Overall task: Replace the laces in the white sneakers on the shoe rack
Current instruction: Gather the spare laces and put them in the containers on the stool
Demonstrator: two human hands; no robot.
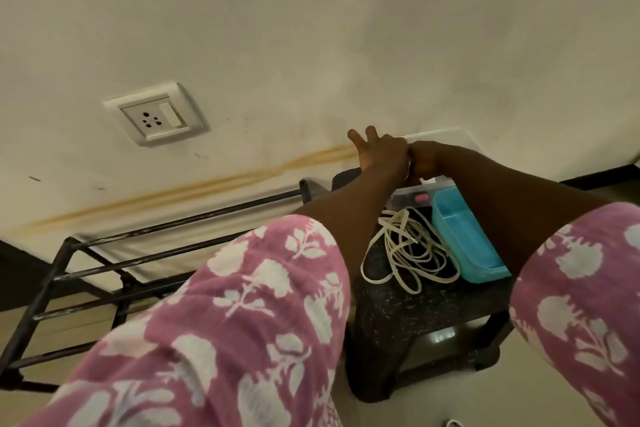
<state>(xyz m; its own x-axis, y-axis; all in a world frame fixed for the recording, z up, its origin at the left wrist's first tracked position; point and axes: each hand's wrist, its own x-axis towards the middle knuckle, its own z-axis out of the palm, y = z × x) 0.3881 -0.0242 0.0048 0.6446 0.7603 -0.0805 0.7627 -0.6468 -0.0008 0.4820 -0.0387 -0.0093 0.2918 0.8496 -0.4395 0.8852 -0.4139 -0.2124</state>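
Judging by how things lie, the job looks to be at an early or middle step, not near its end. A loose tangle of flat white laces (408,253) rests on the dark speckled stool (415,315), threaded through nothing, just beside a blue tray (464,236). Whether these are the old laces pulled out or the new ones waiting to go in, I cannot tell. The white sneakers themselves are not in view. The black shoe rack (104,263) stands to the left against the wall, and a small white shape (452,423) at the bottom edge is cut off too much to name. Both arms reach over the stool, and the left hand (381,152) and right hand (426,159) meet, touching, above a clear box (414,198) at the stool's far end. Two fingers (370,133) of the left hand stick up straight while the rest fold inward. The right hand looks curled, with a glimpse of something pale between the two, but what either hand holds, if anything, I cannot tell. Threading a shoe appears not yet done, and returning the pair to the rack would remain after that.
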